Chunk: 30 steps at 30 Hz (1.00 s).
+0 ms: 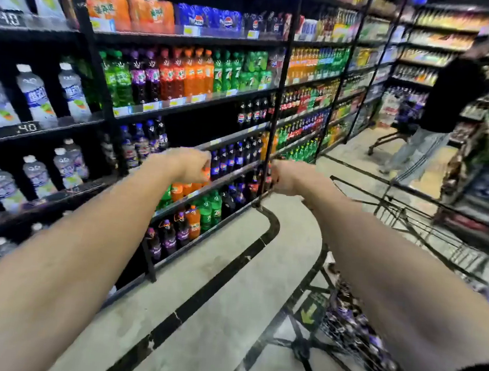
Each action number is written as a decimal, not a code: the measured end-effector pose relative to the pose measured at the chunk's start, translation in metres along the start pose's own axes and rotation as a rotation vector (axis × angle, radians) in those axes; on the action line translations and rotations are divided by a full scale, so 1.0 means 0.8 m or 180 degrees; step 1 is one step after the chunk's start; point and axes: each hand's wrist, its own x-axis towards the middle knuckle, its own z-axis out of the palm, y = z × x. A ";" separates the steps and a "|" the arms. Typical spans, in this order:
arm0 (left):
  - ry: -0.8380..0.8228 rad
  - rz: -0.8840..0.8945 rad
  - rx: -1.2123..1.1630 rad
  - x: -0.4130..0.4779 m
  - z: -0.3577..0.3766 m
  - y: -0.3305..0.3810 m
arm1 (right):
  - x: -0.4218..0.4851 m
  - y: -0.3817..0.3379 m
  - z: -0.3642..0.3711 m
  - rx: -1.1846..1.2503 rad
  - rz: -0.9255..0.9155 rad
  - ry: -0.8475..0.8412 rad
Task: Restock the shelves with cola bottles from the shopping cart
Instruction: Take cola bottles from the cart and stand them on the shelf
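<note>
Cart holds dark bottles, blurred. Both arms stretched to cola shelf; left hand, right hand: fingers hidden, grip can't tell.

Black shelves, dark blue-labelled cola bottles, grey floor with black stripe, black cart

Cola bottles: dark, with blue labels and blue caps. They stand upright in a tight row at the front of a mid-height shelf.

Shopping cart: black wire, on the floor to the right of the shelving and apart from it. Its basket holds a heap of bottles, dark with purplish labels and too blurred to read.
</note>
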 end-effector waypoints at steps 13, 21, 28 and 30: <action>-0.0050 0.1270 -0.0029 0.148 0.001 0.260 | -0.125 0.254 0.051 0.0177 0.1503 -0.0392; -0.0110 0.2003 0.0059 0.213 0.009 0.352 | -0.171 0.312 0.079 0.0422 0.2272 -0.0494; -0.0052 0.2414 0.0100 0.260 0.009 0.413 | -0.200 0.332 0.089 0.0703 0.2789 -0.0415; -0.0078 0.2547 0.0124 0.266 0.012 0.437 | -0.211 0.340 0.098 0.0707 0.2868 -0.0432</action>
